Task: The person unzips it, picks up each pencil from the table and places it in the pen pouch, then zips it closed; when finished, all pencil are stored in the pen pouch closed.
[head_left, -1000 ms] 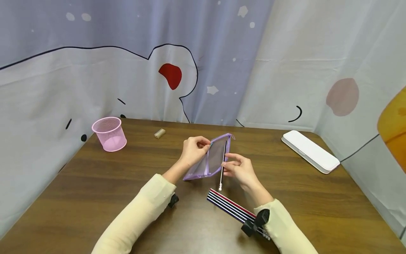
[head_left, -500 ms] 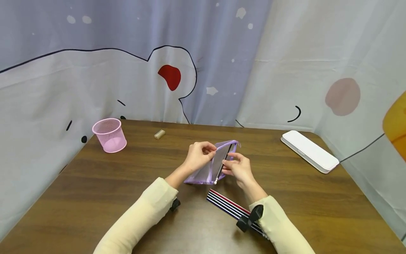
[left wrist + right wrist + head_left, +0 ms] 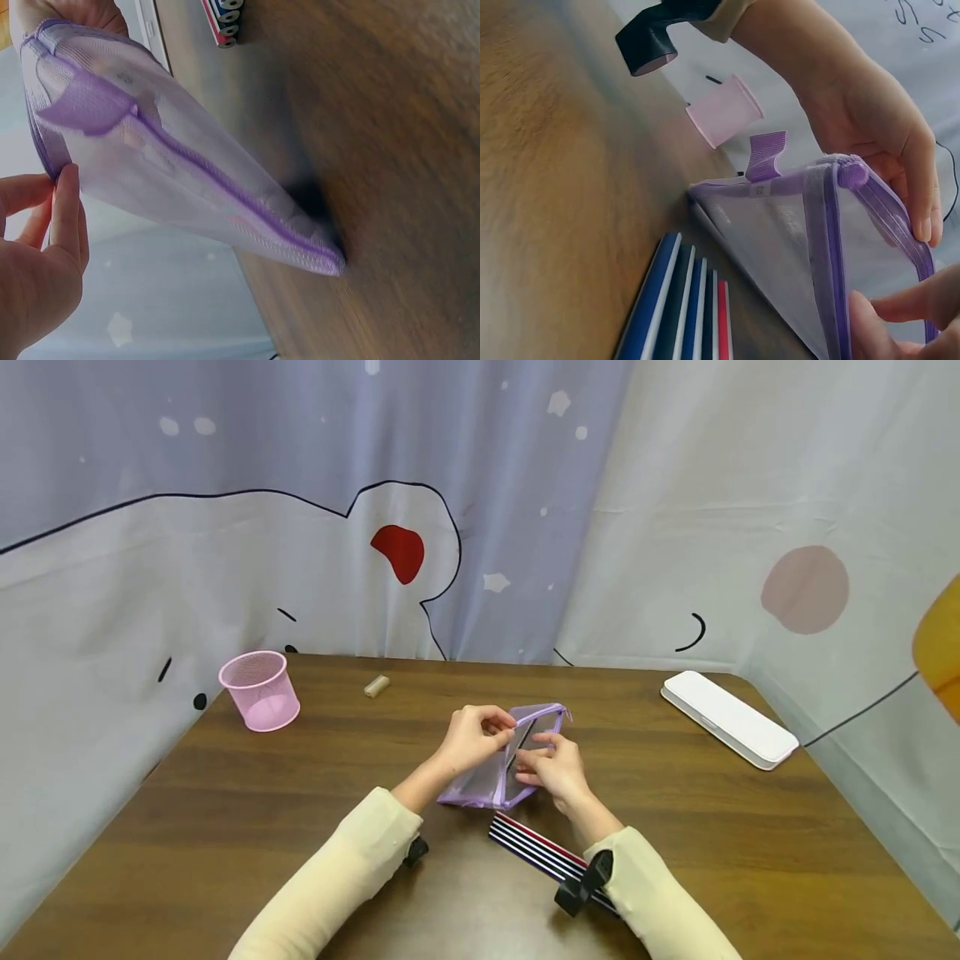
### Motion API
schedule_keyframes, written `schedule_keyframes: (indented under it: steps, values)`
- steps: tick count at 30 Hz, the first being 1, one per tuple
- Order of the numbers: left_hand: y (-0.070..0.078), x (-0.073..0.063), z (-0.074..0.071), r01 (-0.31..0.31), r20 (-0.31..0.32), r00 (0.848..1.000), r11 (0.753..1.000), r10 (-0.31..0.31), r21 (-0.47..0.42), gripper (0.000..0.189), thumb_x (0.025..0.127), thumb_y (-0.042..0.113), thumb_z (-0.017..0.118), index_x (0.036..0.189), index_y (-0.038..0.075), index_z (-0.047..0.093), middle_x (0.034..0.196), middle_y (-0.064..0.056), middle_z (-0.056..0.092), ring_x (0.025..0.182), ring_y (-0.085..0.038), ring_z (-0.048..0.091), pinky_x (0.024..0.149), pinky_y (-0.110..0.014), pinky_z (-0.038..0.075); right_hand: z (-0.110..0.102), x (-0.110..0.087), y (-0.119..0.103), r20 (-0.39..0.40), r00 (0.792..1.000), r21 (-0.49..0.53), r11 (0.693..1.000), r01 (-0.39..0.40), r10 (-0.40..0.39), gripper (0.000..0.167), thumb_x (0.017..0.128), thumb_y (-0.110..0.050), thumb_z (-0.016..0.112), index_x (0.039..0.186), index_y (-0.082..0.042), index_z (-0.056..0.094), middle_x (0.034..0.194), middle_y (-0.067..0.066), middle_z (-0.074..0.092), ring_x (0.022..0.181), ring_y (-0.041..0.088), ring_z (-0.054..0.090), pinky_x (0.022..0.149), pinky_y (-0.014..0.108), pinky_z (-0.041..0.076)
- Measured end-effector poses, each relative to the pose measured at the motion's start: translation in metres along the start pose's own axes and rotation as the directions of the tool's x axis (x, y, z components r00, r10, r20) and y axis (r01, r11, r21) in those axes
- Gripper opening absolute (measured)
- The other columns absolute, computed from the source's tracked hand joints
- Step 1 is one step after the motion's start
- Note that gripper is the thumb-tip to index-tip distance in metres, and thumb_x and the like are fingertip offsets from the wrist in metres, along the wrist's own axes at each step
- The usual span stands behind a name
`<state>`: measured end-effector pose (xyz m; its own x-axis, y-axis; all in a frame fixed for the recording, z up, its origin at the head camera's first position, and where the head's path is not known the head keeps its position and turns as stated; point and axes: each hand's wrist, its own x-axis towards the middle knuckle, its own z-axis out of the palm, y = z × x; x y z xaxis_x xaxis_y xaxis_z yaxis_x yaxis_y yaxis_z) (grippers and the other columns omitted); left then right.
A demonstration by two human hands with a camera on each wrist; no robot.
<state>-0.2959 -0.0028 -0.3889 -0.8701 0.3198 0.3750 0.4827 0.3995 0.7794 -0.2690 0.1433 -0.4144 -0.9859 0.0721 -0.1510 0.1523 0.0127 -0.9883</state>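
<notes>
Purple tab is plain in both wrist cams, hard to spot from the head view, which does catch the pencil in the pouch. Pouch is sheer mesh, pencil thin and dark, long axis slanting away and rightward. Left hand pinches the pouch; right hand is at its mouth, can't tell if it's gripping.

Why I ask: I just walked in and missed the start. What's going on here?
A person's left hand pinches the rim of a purple mesh pouch, while the right hand is at its open mouth. A dark pencil slants in the opening; whether that hand grips it is unclear. Striped pencils lie in a row on the table.
</notes>
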Motion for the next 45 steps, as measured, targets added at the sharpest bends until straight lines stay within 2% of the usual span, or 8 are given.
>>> schedule_keyframes:
  steps: [8,12,15,20,22,24,33,45]
  values:
    - [-0.001,0.002,-0.002,0.025,-0.023,0.999,1.000,-0.025,0.005,0.009,0.076,0.006,0.064,0.084,0.002,0.067,0.072,-0.009,0.068,0.058,-0.009,0.060,0.053,-0.016,0.047,-0.014,-0.016,0.002,0.062,0.992,-0.082,0.990,0.111,-0.106,0.032,0.079,0.008,0.054,0.110,0.013,0.049,0.080,0.016,0.060,0.062,0.017,0.062,0.057,0.029,0.055]
    - [-0.001,0.003,-0.003,0.036,-0.030,0.999,0.999,-0.036,0.006,0.009,0.075,0.007,0.065,0.083,0.003,0.067,0.072,-0.008,0.068,0.057,-0.008,0.059,0.053,-0.016,0.047,-0.027,-0.030,0.005,0.180,0.970,-0.272,0.939,0.209,-0.164,0.025,0.079,0.000,0.060,0.101,0.010,0.056,0.080,0.018,0.062,0.063,0.019,0.062,0.054,0.030,0.054]
    - [-0.002,0.004,-0.004,0.043,-0.034,0.999,0.999,-0.042,0.010,0.008,0.075,0.007,0.065,0.082,0.005,0.068,0.071,-0.007,0.068,0.057,-0.006,0.058,0.053,-0.016,0.047,-0.041,-0.040,0.008,0.319,0.926,-0.467,0.816,0.339,-0.202,0.021,0.078,-0.009,0.063,0.095,0.005,0.060,0.078,0.014,0.065,0.061,0.015,0.061,0.050,0.026,0.052]
    - [-0.002,0.003,-0.006,0.053,-0.030,0.998,0.998,-0.053,0.021,0.007,0.075,0.007,0.065,0.081,0.006,0.068,0.071,-0.007,0.067,0.056,-0.005,0.057,0.053,-0.016,0.047,-0.063,-0.058,0.009,0.544,0.816,-0.660,0.500,0.561,-0.197,0.018,0.075,-0.016,0.067,0.088,-0.006,0.064,0.069,-0.003,0.061,0.060,0.000,0.051,0.054,0.016,0.042]
    - [0.000,0.003,-0.008,0.056,-0.033,0.998,0.998,-0.055,0.027,0.008,0.075,0.007,0.064,0.082,0.005,0.068,0.071,-0.007,0.067,0.057,-0.005,0.057,0.053,-0.016,0.046,-0.070,-0.064,0.009,0.593,0.785,-0.676,0.420,0.605,-0.176,0.016,0.074,-0.017,0.067,0.087,-0.008,0.065,0.067,-0.007,0.057,0.060,-0.001,0.048,0.054,0.016,0.039]
    - [0.000,0.004,-0.009,0.057,-0.039,0.998,0.998,-0.056,0.032,0.008,0.075,0.006,0.065,0.082,0.004,0.068,0.071,-0.007,0.067,0.057,-0.006,0.057,0.053,-0.016,0.045,-0.074,-0.068,0.008,0.618,0.768,-0.682,0.372,0.629,-0.166,0.014,0.073,-0.015,0.067,0.086,-0.009,0.065,0.066,-0.008,0.053,0.061,0.000,0.045,0.055,0.016,0.037]
    - [-0.004,0.002,-0.012,0.055,-0.032,0.998,0.998,-0.054,0.042,0.008,0.074,0.006,0.065,0.081,0.005,0.068,0.071,-0.006,0.067,0.057,-0.004,0.056,0.053,-0.015,0.044,-0.085,-0.080,0.013,0.626,0.747,-0.695,0.274,0.665,-0.223,0.016,0.070,-0.005,0.065,0.085,-0.010,0.066,0.064,-0.009,0.049,0.060,-0.001,0.040,0.052,0.016,0.034]
    - [-0.005,0.000,-0.012,0.041,-0.033,0.999,0.999,-0.040,0.030,0.007,0.075,0.006,0.065,0.081,0.004,0.068,0.071,-0.007,0.068,0.057,-0.005,0.057,0.052,-0.016,0.045,-0.071,-0.084,0.021,0.560,0.770,-0.767,0.159,0.621,-0.307,0.011,0.070,-0.004,0.065,0.077,-0.012,0.065,0.064,-0.008,0.048,0.056,0.000,0.040,0.046,0.016,0.032]
